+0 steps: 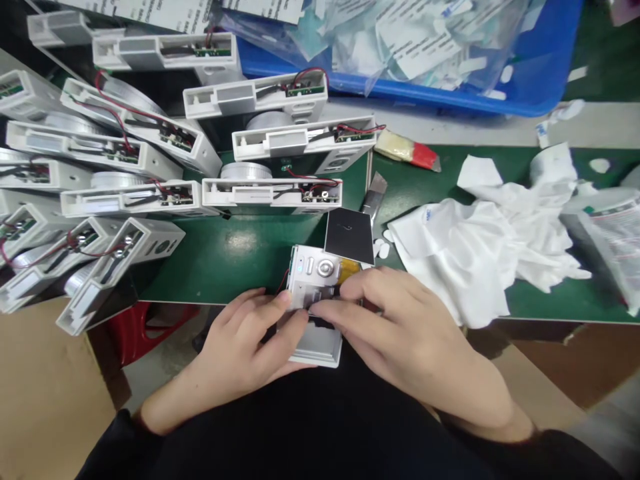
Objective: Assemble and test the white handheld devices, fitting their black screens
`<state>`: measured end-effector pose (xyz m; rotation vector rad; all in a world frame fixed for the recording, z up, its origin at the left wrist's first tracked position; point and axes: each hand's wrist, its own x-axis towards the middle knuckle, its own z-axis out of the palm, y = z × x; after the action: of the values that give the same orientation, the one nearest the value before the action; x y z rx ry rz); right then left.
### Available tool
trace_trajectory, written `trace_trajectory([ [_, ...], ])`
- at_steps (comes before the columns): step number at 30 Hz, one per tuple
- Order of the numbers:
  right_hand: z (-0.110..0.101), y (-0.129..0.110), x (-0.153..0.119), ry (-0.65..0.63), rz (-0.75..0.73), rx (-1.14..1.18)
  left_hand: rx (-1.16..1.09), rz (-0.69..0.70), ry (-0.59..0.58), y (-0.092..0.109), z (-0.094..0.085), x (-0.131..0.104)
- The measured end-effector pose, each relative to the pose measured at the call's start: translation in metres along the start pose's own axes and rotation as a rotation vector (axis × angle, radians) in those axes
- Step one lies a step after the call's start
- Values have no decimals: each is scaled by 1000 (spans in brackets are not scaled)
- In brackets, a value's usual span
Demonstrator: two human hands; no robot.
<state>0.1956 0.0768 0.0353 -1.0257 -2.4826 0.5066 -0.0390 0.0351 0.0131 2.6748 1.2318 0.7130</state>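
Holding silver device [309, 292] at its left side, left hand [250, 333], right hand [413, 327] opposite, grip unclear

1. The green tabletop [220, 270] is being lit brightly and fairly evenly, apparently from above.
2. A hazy patch of glare is being thrown back by its left part.
3. The white cloth [445, 260] is being washed out in places, its folds being marked by faint shadows.
4. Soft shading is being cast across the left hand [250, 333] and right hand [405, 327], the fingers being slightly blurred.
5. Detail in the black clothing [320, 433] is being lost in darkness.
6. The clear bag [607, 247] at the right edge is being stretched and blurred by wide-angle distortion.
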Motion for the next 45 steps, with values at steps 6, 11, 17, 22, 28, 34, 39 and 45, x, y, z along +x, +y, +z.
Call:
trace_trajectory([
  [6, 0, 1, -1, -17, -7, -28, 1, -5, 20, 0, 3, -1],
  [11, -3, -3, 0, -69, 15, -55, 20, -8, 24, 0, 3, 0],
  [17, -7, -11, 3, -90, 94, -35, -3, -63, 40, 6, 6, -5],
  [22, -10, -13, 3, -123, 125, -3, -35, -109, 36, 12, 9, -8],
  [28, -12, -13, 3, -134, 81, -52, -9, -157, 29, 18, 9, -4],
  [34, -12, -13, 4, -150, 79, -50, -6, -228, -7, 24, 6, 3],
  [39, -13, -3, 0, -161, 106, 50, -72, -191, -137, 19, -3, 14],
  [45, -16, 2, 2, -168, 70, 90, -111, -167, -233, 13, -8, 23],
])
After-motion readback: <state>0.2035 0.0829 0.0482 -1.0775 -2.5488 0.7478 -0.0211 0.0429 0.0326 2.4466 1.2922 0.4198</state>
